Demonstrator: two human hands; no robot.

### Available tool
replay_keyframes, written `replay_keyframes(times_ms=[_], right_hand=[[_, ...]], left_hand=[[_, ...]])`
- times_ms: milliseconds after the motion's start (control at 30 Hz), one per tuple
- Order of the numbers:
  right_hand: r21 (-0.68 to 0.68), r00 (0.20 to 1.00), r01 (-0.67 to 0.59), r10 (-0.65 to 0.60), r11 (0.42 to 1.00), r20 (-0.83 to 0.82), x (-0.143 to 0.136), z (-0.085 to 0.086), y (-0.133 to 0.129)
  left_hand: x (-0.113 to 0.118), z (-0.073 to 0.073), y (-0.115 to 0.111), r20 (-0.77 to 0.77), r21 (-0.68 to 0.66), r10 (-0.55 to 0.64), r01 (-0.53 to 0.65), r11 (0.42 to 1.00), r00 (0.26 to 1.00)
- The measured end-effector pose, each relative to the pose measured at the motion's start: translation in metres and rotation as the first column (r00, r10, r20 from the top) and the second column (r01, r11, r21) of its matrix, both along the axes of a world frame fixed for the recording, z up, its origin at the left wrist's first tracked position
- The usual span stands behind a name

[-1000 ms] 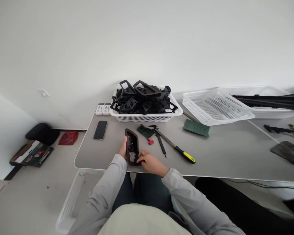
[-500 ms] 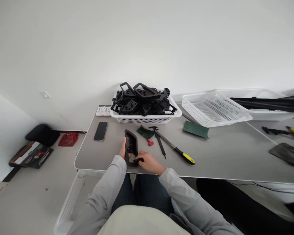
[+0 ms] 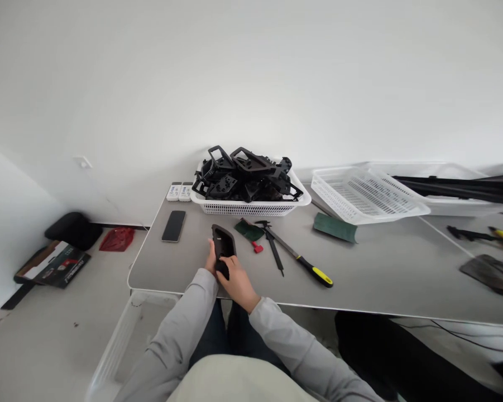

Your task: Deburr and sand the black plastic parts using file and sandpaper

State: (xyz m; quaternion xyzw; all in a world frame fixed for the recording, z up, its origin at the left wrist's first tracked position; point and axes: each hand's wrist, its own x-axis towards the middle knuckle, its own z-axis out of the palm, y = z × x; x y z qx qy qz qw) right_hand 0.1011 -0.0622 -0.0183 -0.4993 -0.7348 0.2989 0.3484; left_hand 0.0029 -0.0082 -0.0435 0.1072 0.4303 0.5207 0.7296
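A black plastic frame part is held upright near the table's front edge. My left hand is closed on its left side. Over its lower end, my right hand pinches a small dark piece against the frame; its exact shape is hidden by the fingers. Just beyond the hands, a dark green sheet and a red piece lie on the table, with a black caliper and a file with a yellow and black handle to their right.
A white basket heaped with black parts stands at the back. A phone and two small white boxes are on the left. Rightward are another green sheet, a tilted white basket and a grey cloth.
My right hand has moved left and up over the frame's lower end, carrying the small dark piece. My left hand still holds the frame. The view has shifted slightly.
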Motion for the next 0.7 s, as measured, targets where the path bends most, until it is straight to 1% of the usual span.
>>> replay_keyframes(times_ms=[67, 133, 200, 233, 267, 333, 400, 433, 467, 500, 533, 567, 600, 633, 700], right_hand=[[-0.026, 0.999, 0.048, -0.047, 0.999, 0.023, 0.000, -0.004, 0.002], [-0.080, 0.996, 0.088, -0.089, 0.993, -0.016, 0.006, -0.004, 0.006], [-0.183, 0.983, 0.107, -0.131, 0.977, -0.129, 0.016, -0.002, 0.013], [-0.261, 0.965, 0.103, -0.160, 0.960, -0.208, 0.022, 0.000, 0.017], [-0.356, 0.937, 0.077, -0.189, 0.931, -0.294, 0.029, 0.002, 0.020], [-0.510, 0.842, -0.024, -0.257, 0.860, -0.473, 0.044, 0.006, 0.026], [-0.600, 0.743, -0.165, -0.301, 0.782, -0.597, 0.058, 0.008, 0.029], [-0.624, 0.710, -0.213, -0.320, 0.752, -0.627, 0.063, 0.008, 0.029], [-0.641, 0.693, -0.250, -0.329, 0.726, -0.642, 0.068, 0.008, 0.028], [-0.654, 0.695, -0.268, -0.328, 0.707, -0.640, 0.071, 0.006, 0.027], [-0.664, 0.714, -0.272, -0.316, 0.697, -0.625, 0.074, 0.005, 0.027], [-0.668, 0.747, -0.264, -0.291, 0.696, -0.598, 0.076, 0.002, 0.026], [-0.663, 0.786, -0.245, -0.256, 0.707, -0.563, 0.077, 0.000, 0.026], [-0.646, 0.826, -0.214, -0.218, 0.732, -0.520, 0.079, -0.004, 0.027], [-0.572, 0.882, -0.113, -0.183, 0.812, -0.435, 0.082, -0.010, 0.030]], left_hand=[[0.001, 0.000, 0.000, 0.015, -0.011, 0.028, -0.028, 1.000, 1.000], [0.002, 0.001, 0.001, 0.075, 0.023, 0.047, -0.049, 0.999, 0.996], [0.002, 0.002, 0.003, 0.135, 0.083, 0.040, -0.051, 0.995, 0.990], [0.002, 0.002, 0.003, 0.151, 0.113, 0.029, -0.046, 0.992, 0.988], [0.001, 0.001, 0.004, 0.159, 0.139, 0.014, -0.036, 0.990, 0.987], [-0.001, 0.000, 0.005, 0.167, 0.175, -0.028, -0.002, 0.985, 0.986], [-0.002, -0.002, 0.004, 0.186, 0.194, -0.068, 0.031, 0.981, 0.980], [-0.002, -0.002, 0.004, 0.193, 0.203, -0.087, 0.047, 0.978, 0.977], [-0.002, -0.002, 0.003, 0.194, 0.208, -0.103, 0.062, 0.976, 0.976], [-0.001, -0.002, 0.002, 0.186, 0.209, -0.113, 0.073, 0.975, 0.976], [-0.001, -0.001, 0.001, 0.169, 0.203, -0.114, 0.079, 0.976, 0.979], [-0.001, -0.001, 0.001, 0.146, 0.188, -0.105, 0.077, 0.979, 0.984], [-0.001, 0.000, 0.000, 0.119, 0.170, -0.086, 0.065, 0.983, 0.989], [-0.001, 0.000, 0.000, 0.095, 0.157, -0.062, 0.046, 0.987, 0.994], [0.000, 0.001, -0.001, 0.058, 0.156, -0.026, 0.016, 0.988, 0.998]])
